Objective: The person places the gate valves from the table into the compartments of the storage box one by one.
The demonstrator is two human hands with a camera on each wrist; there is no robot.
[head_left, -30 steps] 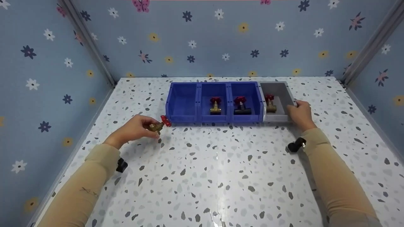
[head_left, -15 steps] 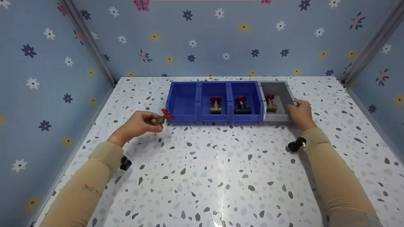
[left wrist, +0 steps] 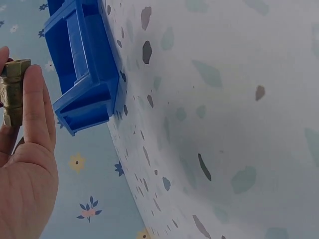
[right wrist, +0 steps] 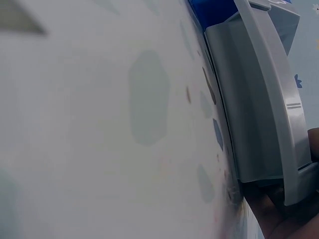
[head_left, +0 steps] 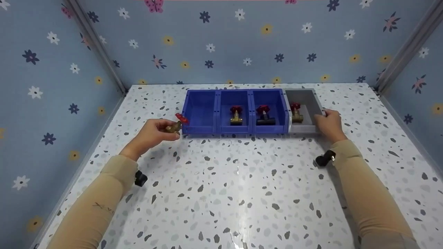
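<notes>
My left hand (head_left: 154, 133) pinches a brass valve (head_left: 174, 127) by its body, close to the left wall of the leftmost blue bin (head_left: 200, 129). The valve's red handwheel (head_left: 181, 118) tilts up and overlaps that bin's edge in the head view. In the left wrist view the brass body (left wrist: 14, 92) sits between thumb and fingers; the wheel is out of sight there. My right hand (head_left: 330, 126) grips the right side wall of the grey bin (head_left: 303, 129), thumb over the edge. Inside that bin lies a brass valve with a red wheel (head_left: 296, 115).
Three blue bins and the grey one stand joined in a row on the speckled table (head_left: 221, 193). A brass valve (head_left: 236, 117) lies in the second blue bin, a black valve (head_left: 265, 119) in the third. Flower-patterned walls (head_left: 228, 41) enclose the back and sides.
My left hand has moved forward and slightly right with the brass valve, bringing it up beside the leftmost blue bin. My right hand stays on the grey bin.
</notes>
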